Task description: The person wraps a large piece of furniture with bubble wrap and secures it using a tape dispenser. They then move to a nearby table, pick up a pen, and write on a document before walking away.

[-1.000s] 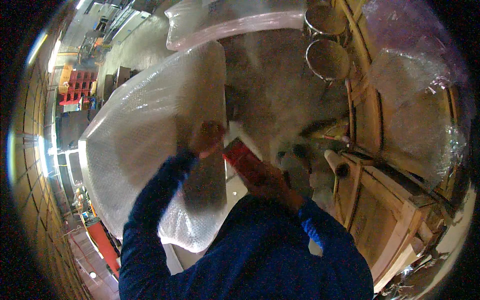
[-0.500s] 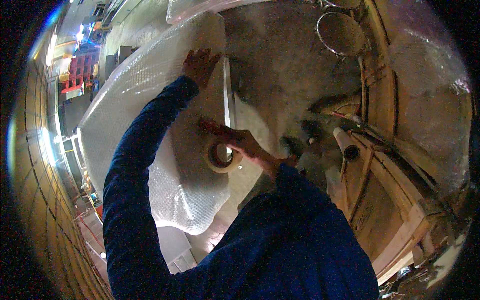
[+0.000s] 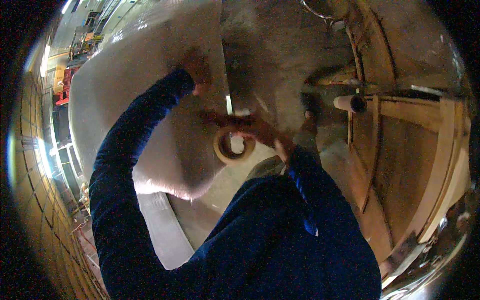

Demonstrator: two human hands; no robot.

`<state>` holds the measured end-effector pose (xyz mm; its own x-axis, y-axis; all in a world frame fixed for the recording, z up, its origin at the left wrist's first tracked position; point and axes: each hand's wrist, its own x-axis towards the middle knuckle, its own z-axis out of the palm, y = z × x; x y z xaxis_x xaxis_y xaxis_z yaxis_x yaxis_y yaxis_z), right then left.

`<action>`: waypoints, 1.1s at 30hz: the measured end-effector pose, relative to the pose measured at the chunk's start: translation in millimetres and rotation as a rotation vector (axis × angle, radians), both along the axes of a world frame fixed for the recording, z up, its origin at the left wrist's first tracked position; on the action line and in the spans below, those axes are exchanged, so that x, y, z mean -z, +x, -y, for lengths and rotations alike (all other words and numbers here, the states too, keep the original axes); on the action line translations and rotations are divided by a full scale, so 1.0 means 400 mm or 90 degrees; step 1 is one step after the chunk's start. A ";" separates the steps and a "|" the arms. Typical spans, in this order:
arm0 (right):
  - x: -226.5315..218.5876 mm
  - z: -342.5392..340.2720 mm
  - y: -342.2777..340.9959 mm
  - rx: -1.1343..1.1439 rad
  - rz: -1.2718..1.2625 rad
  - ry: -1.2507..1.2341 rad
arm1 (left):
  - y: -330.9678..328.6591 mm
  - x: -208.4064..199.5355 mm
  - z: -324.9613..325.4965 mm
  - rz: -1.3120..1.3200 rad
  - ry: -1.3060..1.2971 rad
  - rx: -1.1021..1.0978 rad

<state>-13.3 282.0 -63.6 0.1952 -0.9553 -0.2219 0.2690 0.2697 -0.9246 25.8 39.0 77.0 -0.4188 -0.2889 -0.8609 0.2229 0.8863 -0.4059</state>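
Observation:
A large piece wrapped in bubble wrap (image 3: 150, 110) fills the left and middle of the view, its straight right edge running away from me. My left hand (image 3: 199, 72) lies on the wrap close to that edge, its fingers smeared but seemingly laid out flat. At the near part of the same edge, my right hand (image 3: 257, 129) grips a roll of tan tape (image 3: 221, 152). The roll's open ring hangs below the fingers. Blur hides whether a strip of tape runs from the roll to the wrap.
To the right stands a wooden crate frame (image 3: 410, 107), with a cardboard tube (image 3: 347, 103) poking out by its corner. A round metal rim (image 3: 317, 11) shows at the top. Pale sheet material (image 3: 165, 232) lies below the wrapped piece. Concrete floor (image 3: 280, 50) stretches between.
The whole view has shifted and blurred, with the wrapped piece appearing larger. The tape roll has shifted slightly right and up in the view. Both hands stay at the wrapped edge.

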 end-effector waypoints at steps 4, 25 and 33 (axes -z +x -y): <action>0.012 -0.176 0.134 -0.088 0.118 -0.079 | 0.232 0.062 -0.203 0.012 0.064 -0.012; -0.111 -0.208 0.210 -0.405 -0.202 -0.083 | 0.616 0.007 -0.490 -0.367 0.360 -0.143; 0.020 -0.236 -0.009 -0.060 0.467 0.134 | 0.427 -0.142 -0.427 -0.190 0.501 -0.237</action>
<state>-16.7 376.2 -71.6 0.4407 -0.8793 -0.1805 0.7607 0.4726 -0.4450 196.8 209.6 133.9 -0.6527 0.1736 -0.7375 -0.1490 0.9250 0.3496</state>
